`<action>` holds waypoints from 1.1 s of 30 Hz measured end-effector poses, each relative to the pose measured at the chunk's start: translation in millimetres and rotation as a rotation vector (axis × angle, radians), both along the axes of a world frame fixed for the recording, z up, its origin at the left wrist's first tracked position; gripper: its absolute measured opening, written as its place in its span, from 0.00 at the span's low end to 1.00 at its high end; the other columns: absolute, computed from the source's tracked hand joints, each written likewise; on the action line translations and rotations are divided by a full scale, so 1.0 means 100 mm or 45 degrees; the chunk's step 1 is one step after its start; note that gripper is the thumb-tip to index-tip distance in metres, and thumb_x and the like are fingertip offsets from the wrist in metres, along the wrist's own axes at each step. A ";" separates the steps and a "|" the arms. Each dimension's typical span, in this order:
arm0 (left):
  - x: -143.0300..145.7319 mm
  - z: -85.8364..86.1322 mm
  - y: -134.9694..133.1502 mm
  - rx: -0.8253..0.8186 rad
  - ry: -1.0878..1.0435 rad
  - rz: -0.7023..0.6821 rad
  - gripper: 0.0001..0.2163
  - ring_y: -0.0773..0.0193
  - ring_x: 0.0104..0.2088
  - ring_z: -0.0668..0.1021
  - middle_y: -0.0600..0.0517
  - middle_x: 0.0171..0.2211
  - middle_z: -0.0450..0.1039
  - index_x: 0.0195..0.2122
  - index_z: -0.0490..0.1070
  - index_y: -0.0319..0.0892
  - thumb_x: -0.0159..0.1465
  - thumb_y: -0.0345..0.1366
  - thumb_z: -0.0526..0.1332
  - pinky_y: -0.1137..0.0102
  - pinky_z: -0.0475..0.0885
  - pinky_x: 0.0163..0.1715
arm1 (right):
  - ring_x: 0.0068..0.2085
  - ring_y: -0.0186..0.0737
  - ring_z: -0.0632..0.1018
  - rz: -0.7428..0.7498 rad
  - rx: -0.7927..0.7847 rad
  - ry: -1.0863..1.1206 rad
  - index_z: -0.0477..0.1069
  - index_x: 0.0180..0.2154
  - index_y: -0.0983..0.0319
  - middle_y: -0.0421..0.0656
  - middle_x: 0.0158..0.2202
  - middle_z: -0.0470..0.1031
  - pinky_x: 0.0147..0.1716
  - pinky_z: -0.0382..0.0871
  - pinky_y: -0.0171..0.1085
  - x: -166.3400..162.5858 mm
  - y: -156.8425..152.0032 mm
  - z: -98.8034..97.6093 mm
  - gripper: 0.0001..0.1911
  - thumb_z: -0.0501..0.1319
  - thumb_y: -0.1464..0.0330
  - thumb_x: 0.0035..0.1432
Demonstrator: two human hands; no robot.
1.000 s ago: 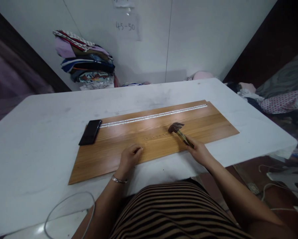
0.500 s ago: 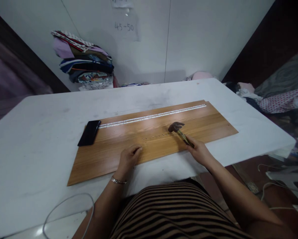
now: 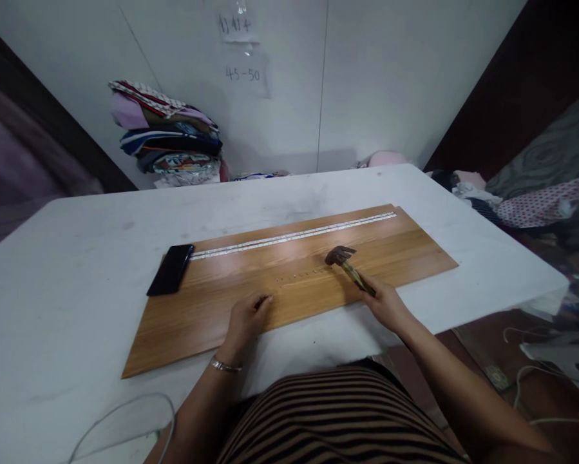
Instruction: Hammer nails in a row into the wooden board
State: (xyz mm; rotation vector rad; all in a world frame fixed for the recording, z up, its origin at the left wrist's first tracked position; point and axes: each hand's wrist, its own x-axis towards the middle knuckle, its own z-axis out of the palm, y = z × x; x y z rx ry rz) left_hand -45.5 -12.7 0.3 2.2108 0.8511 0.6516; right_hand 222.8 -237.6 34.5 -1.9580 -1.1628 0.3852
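Note:
My right hand (image 3: 383, 301) is wrapped around the handle of a claw hammer (image 3: 350, 265), whose dark head is over the middle of a brown wooden board (image 3: 212, 287). Closed in a pinch, my left hand (image 3: 247, 316) rests near the board's front edge; what its fingers hold, if anything, is too small to make out. Several tiny pieces, perhaps nails, form a row (image 3: 301, 275) on the board between my left hand and the hammer head. Two pale measuring strips (image 3: 294, 236) run lengthwise near the board's far edge.
A black phone (image 3: 171, 269) lies across the board's left end. The board rests on a white table (image 3: 76, 277). Folded cloth (image 3: 170, 138) is stacked behind the table at left. A grey cable (image 3: 125, 401) loops by my left forearm. Papers with writing (image 3: 243, 74) hang on the wall.
The view has tilted up slightly, so the scene sits lower and more of the upper wall paper shows. Both hands and the hammer keep nearly the same places over the board.

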 end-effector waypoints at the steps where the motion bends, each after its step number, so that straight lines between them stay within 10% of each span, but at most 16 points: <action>1: 0.00 0.01 0.00 -0.002 0.002 0.003 0.11 0.61 0.33 0.80 0.50 0.33 0.81 0.33 0.77 0.43 0.62 0.41 0.58 0.68 0.73 0.35 | 0.56 0.49 0.76 -0.001 0.001 0.001 0.68 0.60 0.57 0.44 0.57 0.75 0.56 0.69 0.51 0.00 0.00 -0.01 0.29 0.57 0.73 0.55; 25: 0.04 0.11 -0.03 -0.075 -0.009 -0.003 0.11 0.65 0.29 0.77 0.53 0.29 0.79 0.30 0.77 0.42 0.62 0.41 0.59 0.72 0.69 0.30 | 0.54 0.49 0.77 0.010 -0.018 0.008 0.70 0.59 0.57 0.43 0.54 0.77 0.54 0.70 0.49 -0.06 -0.03 0.05 0.29 0.57 0.73 0.55; 33: 0.54 0.17 -0.05 -0.294 -0.201 -0.106 0.09 0.64 0.34 0.79 0.51 0.34 0.80 0.34 0.79 0.43 0.61 0.39 0.60 0.70 0.73 0.37 | 0.53 0.51 0.78 -0.052 -0.036 0.023 0.69 0.59 0.58 0.45 0.53 0.77 0.53 0.70 0.51 0.01 -0.06 0.04 0.29 0.58 0.71 0.55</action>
